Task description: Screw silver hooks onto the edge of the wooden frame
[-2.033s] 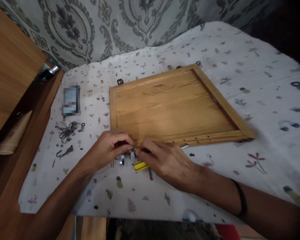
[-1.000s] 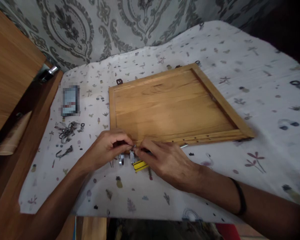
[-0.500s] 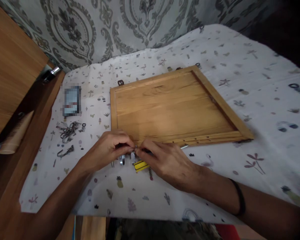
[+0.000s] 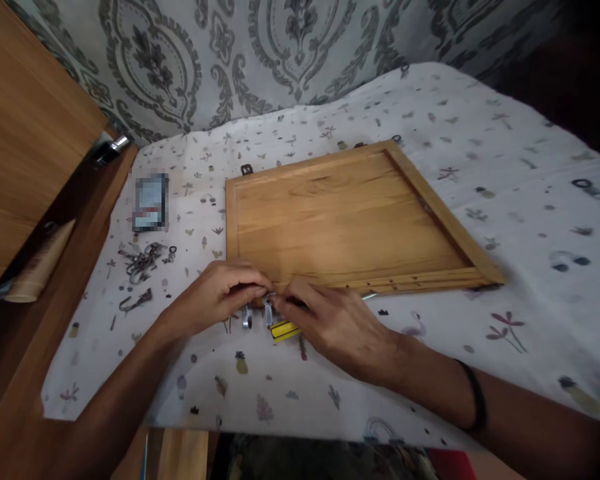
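A framed wooden board (image 4: 340,220) lies on the cloth, with metal hooks along its near edge. My left hand (image 4: 225,293) is closed in a pinch at that edge, above a metal hook (image 4: 269,313). What its fingertips hold is too small to make out. Another metal hook (image 4: 247,316) hangs just left of it. My right hand (image 4: 335,323) has its fingertips against the left ones at the same spot. A screwdriver with a yellow handle (image 4: 285,330) is tucked under the right hand's fingers, its shaft poking out on the far side.
Several loose metal hooks (image 4: 145,261) are heaped left of the board, with a single hook (image 4: 135,300) nearer me. A phone-like object (image 4: 150,202), pixelated, lies behind them. A tube (image 4: 43,267) rests on the wooden ledge at left. Patterned fabric (image 4: 280,60) covers the back.
The view has shifted slightly, so the board and loose hooks sit a little lower and further right. Both hands stay pinched at the same spot on the edge.
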`<action>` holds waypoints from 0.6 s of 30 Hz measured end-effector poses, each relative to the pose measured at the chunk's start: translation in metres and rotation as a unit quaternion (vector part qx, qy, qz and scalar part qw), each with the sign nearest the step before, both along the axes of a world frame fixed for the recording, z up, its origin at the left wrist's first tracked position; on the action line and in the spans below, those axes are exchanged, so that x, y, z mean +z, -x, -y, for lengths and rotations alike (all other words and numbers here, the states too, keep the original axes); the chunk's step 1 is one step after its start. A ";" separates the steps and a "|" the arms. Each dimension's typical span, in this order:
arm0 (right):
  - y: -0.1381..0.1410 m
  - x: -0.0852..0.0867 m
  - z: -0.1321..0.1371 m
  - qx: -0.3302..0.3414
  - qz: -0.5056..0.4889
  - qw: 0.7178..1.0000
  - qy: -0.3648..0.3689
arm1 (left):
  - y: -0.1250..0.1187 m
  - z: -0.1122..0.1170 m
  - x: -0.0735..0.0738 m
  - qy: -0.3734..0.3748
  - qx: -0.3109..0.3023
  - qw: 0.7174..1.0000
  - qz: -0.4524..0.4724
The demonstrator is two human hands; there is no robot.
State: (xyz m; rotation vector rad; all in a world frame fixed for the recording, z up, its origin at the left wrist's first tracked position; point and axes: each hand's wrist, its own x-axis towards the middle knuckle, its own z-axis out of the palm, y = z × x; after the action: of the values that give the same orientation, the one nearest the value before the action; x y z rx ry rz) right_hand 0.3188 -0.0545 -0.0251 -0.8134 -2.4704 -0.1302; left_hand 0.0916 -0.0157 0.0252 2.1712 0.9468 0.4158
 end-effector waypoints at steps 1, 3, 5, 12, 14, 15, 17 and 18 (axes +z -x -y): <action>0.000 0.000 0.000 0.001 0.000 1.000 0.001 | 0.000 0.000 0.000 -0.001 0.002 1.000 0.001; -0.001 0.001 0.001 0.003 -0.003 1.000 0.004 | 0.001 -0.001 -0.001 -0.005 0.009 1.000 0.003; -0.001 0.002 0.001 0.005 -0.005 1.000 0.009 | 0.002 0.000 0.000 -0.022 0.018 1.000 0.010; -0.001 0.002 0.001 0.010 -0.005 1.000 0.026 | 0.014 0.011 0.006 -0.146 0.097 0.984 -0.005; -0.001 0.001 0.000 0.009 -0.010 0.999 0.032 | 0.028 0.012 0.005 -0.164 0.136 0.977 -0.021; -0.001 0.001 0.000 0.009 -0.012 0.999 0.034 | 0.037 0.012 0.004 -0.173 0.169 0.970 -0.030; -0.001 -0.001 -0.001 0.013 -0.020 0.999 0.035 | 0.058 0.010 0.002 -0.193 0.247 0.949 -0.033; 0.000 -0.002 -0.001 0.015 -0.021 0.999 0.030 | 0.069 0.009 0.000 -0.197 0.290 0.937 -0.021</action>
State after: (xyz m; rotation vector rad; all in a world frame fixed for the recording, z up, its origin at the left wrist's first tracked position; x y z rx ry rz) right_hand 0.3193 -0.0533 -0.0271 -0.7948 -2.4566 -0.0277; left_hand 0.0222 -0.0245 0.0251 2.2148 1.6505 0.9057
